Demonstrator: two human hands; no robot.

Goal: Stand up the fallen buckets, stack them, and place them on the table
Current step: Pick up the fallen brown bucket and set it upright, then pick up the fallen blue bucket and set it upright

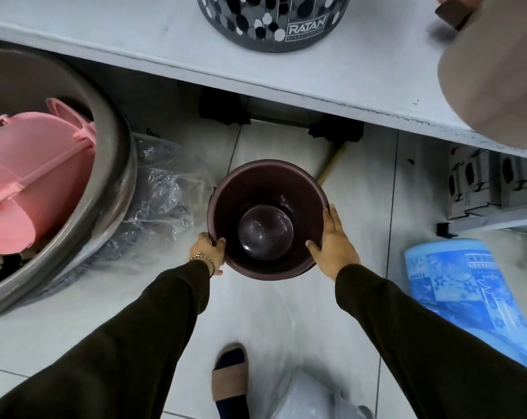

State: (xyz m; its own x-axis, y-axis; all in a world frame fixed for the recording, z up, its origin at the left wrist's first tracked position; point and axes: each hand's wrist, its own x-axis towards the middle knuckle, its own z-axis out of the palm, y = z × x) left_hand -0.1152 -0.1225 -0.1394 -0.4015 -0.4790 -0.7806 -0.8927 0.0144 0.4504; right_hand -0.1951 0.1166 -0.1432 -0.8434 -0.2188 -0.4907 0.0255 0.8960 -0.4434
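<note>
— Below the front edge of the pale grey desk (135, 34), what do the hands hold?

— Both grip a dark maroon round plastic bucket (266, 189), upright, mouth open to the camera, its glossy bottom showing inside. It sits between the arms, over the white tiled floor (362, 182); whether it touches the floor or hangs just above it cannot be told.

— How do the hands sit on it?

— The left hand (209, 252) clasps the rim on its side, thumb hooked over the edge into the bucket, a beaded bracelet (206, 261) at the wrist. The right hand (331, 240) lies flat along the opposite wall, fingers spread up the outside, thumb pressed at the rim. Both are closed around the bucket, in long dark sleeves (120, 343).

— Is it one bucket or a stack?

— From above that cannot be told.

— What rests on the desk?

— A grey bin with black, white and grey dots and the word RATAN (274, 25) stands near the far edge. At the right corner a large beige rounded object (492, 86) overhangs the desk, blurred.

— And around the bucket?

— To the left a big grey basin (117, 140) holds pink plastic pieces (35, 176), with crumpled clear plastic wrap (162, 195) beside it. To the right lies a blue patterned roll (467, 291). Near the bottom a foot in a tan and black sandal (230, 379) stands on the tiles.
</note>
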